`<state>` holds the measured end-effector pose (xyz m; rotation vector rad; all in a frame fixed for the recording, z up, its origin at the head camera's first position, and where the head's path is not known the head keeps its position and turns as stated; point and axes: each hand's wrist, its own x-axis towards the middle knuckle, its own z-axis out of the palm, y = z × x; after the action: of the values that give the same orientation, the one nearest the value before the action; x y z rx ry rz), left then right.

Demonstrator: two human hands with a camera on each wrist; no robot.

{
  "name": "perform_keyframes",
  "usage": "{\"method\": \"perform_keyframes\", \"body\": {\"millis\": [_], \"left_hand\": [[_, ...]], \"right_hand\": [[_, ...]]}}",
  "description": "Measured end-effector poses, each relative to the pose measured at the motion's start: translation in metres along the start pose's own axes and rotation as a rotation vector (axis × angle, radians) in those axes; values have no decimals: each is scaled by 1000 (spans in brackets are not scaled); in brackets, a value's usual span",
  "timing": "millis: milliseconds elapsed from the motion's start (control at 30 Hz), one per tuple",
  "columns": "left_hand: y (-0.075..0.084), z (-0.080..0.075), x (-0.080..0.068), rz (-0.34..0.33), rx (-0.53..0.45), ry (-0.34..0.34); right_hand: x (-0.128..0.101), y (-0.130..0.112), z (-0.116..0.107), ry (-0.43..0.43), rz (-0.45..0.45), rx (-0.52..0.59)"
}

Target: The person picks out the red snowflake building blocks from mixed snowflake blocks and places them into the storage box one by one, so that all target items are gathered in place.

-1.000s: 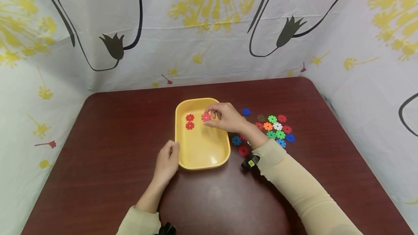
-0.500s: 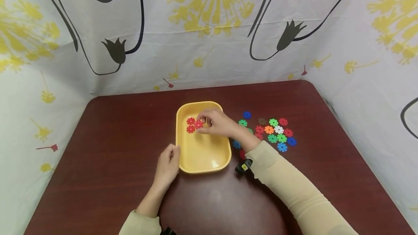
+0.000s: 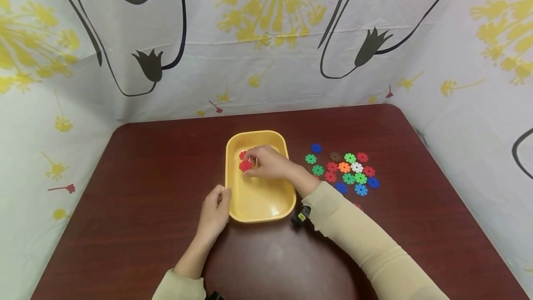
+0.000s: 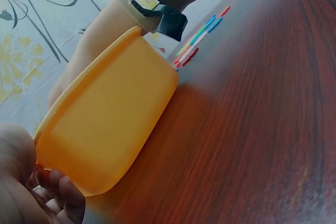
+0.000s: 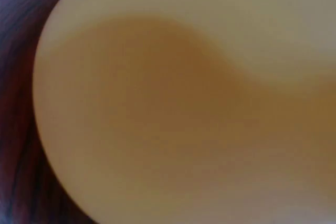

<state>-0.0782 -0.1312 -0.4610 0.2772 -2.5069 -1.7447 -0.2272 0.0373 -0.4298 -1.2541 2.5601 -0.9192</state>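
Note:
A yellow tray (image 3: 260,203) stands mid-table. My left hand (image 3: 215,209) grips its left rim; in the left wrist view the fingers (image 4: 68,192) curl at the tray's outer wall. Over the tray's left part, my right hand (image 3: 270,163) pinches a red notched disc (image 3: 245,165) between thumb and fingers. Another red disc (image 3: 243,155) shows just behind it, partly covered by the fingertips. The held disc and hand hide whatever lies below them. Only blurred yellow tray (image 5: 157,103) fills the right wrist view.
Right of the tray, several notched discs lie on the dark red table (image 3: 166,165): blue (image 3: 316,148), green (image 3: 310,159), brown (image 3: 335,157), orange (image 3: 344,167), white (image 3: 356,167) and more red ones (image 3: 362,157). Patterned cloth (image 3: 275,82) hangs behind and at both sides.
My right hand has moved left inside the tray with the red disc, now over the lower of two red discs seen there earlier. My left hand keeps its hold on the rim.

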Motion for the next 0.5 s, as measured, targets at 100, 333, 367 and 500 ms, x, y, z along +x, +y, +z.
{"method": "perform_keyframes", "body": {"millis": [100, 333, 367, 500], "left_hand": [[-1, 0, 0, -5, 1, 1], [-1, 1, 1, -4, -7, 3], [-1, 1, 1, -4, -10, 2], [-1, 1, 1, 2, -12, 2]], "right_hand": [[2, -1, 4, -32, 2, -3], [5, -1, 12, -106, 45, -41], [5, 0, 13, -119, 44, -44], [5, 1, 16, -160, 36, -64]]}}
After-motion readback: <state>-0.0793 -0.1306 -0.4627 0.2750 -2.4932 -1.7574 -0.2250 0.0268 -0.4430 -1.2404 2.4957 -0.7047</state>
